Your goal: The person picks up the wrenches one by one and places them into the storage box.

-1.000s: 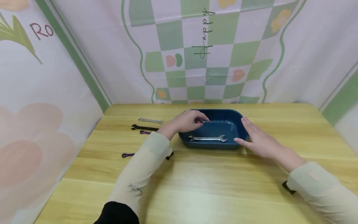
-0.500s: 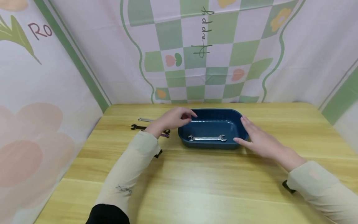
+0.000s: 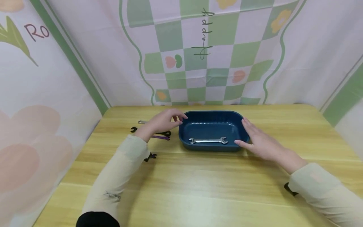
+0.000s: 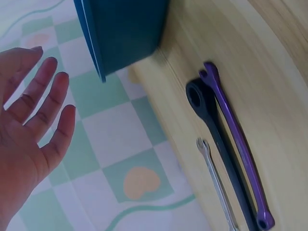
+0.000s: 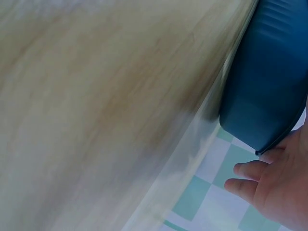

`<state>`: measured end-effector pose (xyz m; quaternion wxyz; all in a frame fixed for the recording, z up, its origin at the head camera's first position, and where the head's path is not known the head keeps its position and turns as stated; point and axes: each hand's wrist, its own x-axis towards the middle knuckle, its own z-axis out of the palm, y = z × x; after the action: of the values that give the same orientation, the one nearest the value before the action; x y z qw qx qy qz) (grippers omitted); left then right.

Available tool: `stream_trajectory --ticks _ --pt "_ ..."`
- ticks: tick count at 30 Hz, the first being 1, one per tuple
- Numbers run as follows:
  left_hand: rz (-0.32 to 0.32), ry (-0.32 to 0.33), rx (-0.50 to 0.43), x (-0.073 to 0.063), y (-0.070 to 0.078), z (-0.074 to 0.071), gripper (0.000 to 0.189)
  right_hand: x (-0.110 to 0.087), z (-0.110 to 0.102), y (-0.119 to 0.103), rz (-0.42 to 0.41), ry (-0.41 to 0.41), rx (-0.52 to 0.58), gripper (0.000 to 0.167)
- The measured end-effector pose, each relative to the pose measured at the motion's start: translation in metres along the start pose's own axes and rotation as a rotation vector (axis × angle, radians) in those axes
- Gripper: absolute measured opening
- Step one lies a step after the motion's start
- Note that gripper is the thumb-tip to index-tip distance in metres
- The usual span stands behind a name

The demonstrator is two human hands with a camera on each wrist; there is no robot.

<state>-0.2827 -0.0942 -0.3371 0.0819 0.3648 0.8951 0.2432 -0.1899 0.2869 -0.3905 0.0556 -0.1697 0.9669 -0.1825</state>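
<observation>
A dark blue basin (image 3: 211,148) stands on the wooden table with one silver open-ended wrench (image 3: 208,141) inside, near its front wall. My left hand (image 3: 164,120) hovers just left of the basin, fingers loosely bent and holding nothing; in the left wrist view they are spread. Below it lie a black wrench (image 4: 219,139), a purple wrench (image 4: 238,137) and a small silver wrench (image 4: 216,183), partly hidden by the arm in the head view. My right hand (image 3: 262,143) rests against the basin's right end, fingers fairly straight along the rim and thumb apart at the front corner.
A black wrench end (image 3: 153,155) shows beside the left cuff, its remainder hidden by the sleeve. Patterned cloth (image 3: 198,63) hangs behind the table and along the left side. The wooden table (image 3: 204,189) extends in front of the basin.
My left hand has moved left, from over the basin to beyond its left rim, staying empty. The black and purple wrench ends came into view. The right hand and basin hold still.
</observation>
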Motion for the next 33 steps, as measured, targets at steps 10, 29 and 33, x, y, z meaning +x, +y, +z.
stream_trajectory --ticks 10,29,33 --pt "-0.008 0.011 0.004 -0.015 -0.017 -0.002 0.030 -0.001 0.002 0.002 -0.008 0.011 -0.007 0.101" --pt "-0.113 -0.014 -0.013 -0.032 -0.051 0.018 0.030 -0.002 0.005 0.000 0.011 0.007 0.023 0.100" --pt "-0.130 -0.024 -0.001 -0.037 -0.058 0.020 0.030 -0.003 0.004 -0.001 0.007 0.007 0.039 0.100"
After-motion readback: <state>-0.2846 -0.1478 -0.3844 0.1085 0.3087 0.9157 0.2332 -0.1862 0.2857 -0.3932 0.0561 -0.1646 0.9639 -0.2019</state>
